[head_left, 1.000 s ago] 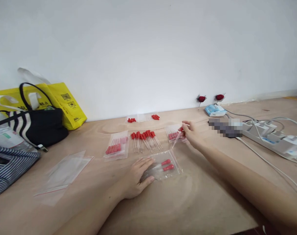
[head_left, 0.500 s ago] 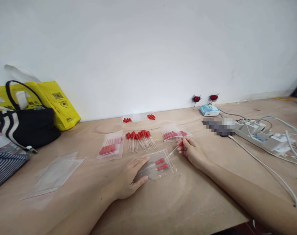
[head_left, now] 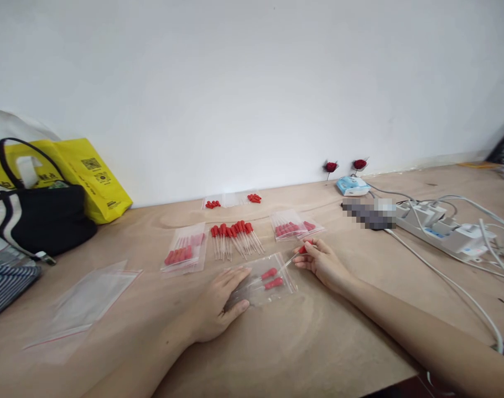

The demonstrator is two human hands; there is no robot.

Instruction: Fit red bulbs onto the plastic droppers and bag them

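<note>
My left hand (head_left: 222, 298) lies with its fingers spread on a clear zip bag (head_left: 258, 298), pressing it to the table. Inside the bag are two droppers (head_left: 274, 283) with red rubber bulbs. Pinched by its red bulb in my right hand (head_left: 324, 265) is another dropper (head_left: 293, 257), its thin clear stem pointing left to the bag's open end. The tip reaches the bag's edge; I cannot tell how far inside it is. Behind the bag lies a loose pile of red-bulbed droppers (head_left: 235, 237).
Filled bags of droppers lie at left (head_left: 184, 249) and right (head_left: 291, 225) of the pile. Flat zip bags (head_left: 86, 298) rest at the left. Red bulbs (head_left: 254, 198) sit near the wall. A power strip (head_left: 438, 229) with cables stands right, a black bag (head_left: 48, 215) left.
My right hand has moved slightly left and down, bringing the dropper's tip to the bag's open end. My left hand stays on the bag. The view has shifted a little.
</note>
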